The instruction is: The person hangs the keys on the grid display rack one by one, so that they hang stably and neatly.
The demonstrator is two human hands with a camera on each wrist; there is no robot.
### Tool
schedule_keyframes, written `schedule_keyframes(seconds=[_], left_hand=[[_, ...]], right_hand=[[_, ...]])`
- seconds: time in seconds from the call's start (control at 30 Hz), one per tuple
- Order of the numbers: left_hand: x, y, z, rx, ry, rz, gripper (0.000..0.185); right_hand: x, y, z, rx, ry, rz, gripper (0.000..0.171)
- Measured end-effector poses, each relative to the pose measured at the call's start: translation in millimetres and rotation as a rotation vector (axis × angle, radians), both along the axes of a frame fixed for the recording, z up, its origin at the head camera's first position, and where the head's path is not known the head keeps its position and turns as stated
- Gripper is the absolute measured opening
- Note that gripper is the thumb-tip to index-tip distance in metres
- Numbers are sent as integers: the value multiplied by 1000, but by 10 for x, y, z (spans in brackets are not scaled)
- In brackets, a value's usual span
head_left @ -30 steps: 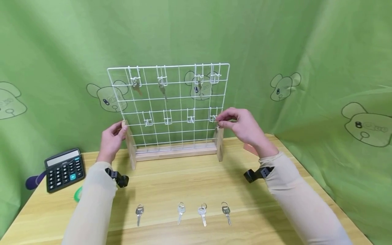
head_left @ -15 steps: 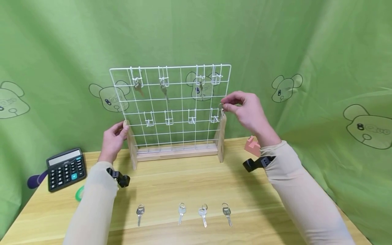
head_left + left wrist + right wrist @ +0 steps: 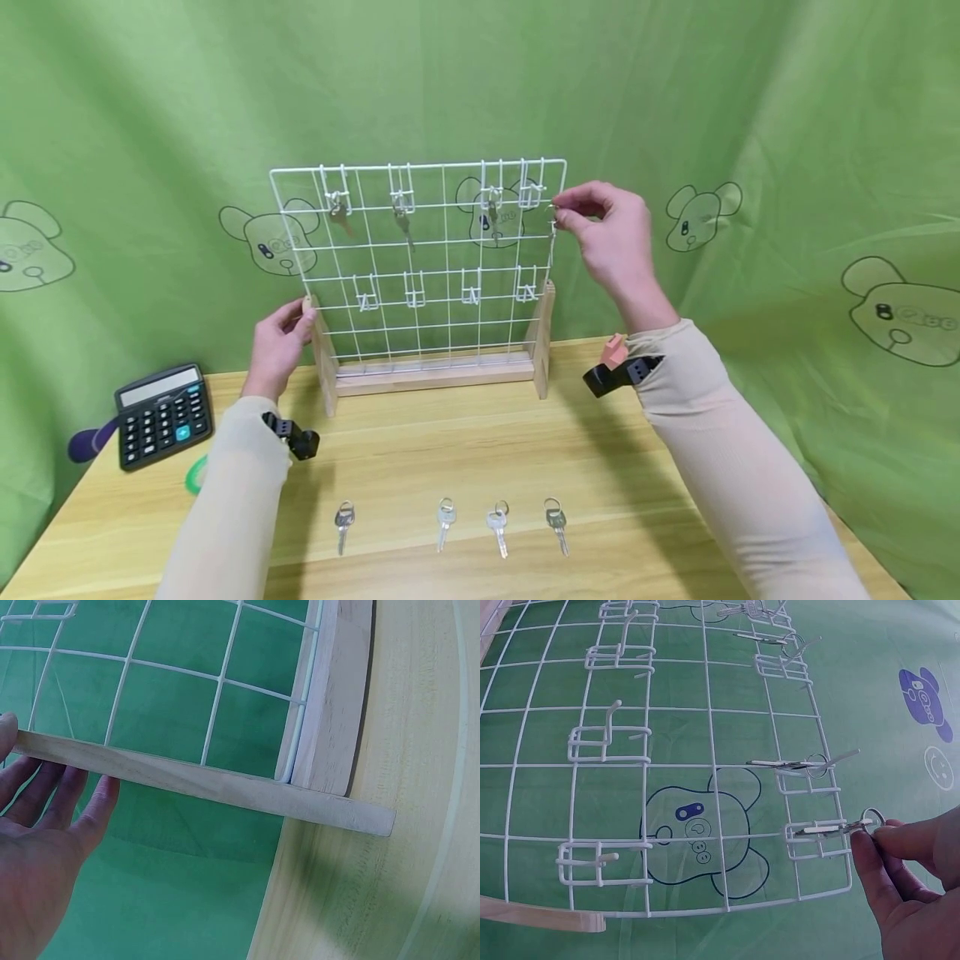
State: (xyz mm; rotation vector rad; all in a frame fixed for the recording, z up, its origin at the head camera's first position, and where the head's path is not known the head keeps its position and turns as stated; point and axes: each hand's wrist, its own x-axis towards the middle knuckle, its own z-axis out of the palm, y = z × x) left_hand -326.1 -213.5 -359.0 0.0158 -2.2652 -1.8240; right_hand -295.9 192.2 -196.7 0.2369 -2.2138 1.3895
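Note:
A white wire grid rack (image 3: 427,166) with several hooks stands in a wooden base (image 3: 435,380). My left hand (image 3: 276,346) grips the rack's left wooden upright (image 3: 187,777), thumb on one side and fingers on the other. Beside the grid's upper right edge, my right hand (image 3: 611,237) pinches the ring of a key (image 3: 829,828). In the right wrist view this key lies across the end hook (image 3: 817,844); whether its ring is on the hook's prong I cannot tell. Three keys hang along the top row, one being the leftmost key (image 3: 340,212). The lower hooks (image 3: 470,295) are bare.
Several ringed keys lie in a row on the wooden table (image 3: 420,450), including the rightmost key (image 3: 556,522). At left are a black calculator (image 3: 165,417), a green ring-shaped item (image 3: 197,475) and a purple object (image 3: 85,444). A pink block (image 3: 615,352) sits behind the right wrist.
My right hand has risen with the key from the lower right hook to the height of the top row. My left hand keeps its grip on the upright.

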Motion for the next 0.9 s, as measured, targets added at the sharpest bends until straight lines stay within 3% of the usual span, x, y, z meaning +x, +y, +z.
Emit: schedule_keyframes(seconds=[0.9], left_hand=[[-35,-10,-41,17,9,4,54]], right_hand=[[-182,-118,160,-98,-28,-6,20]])
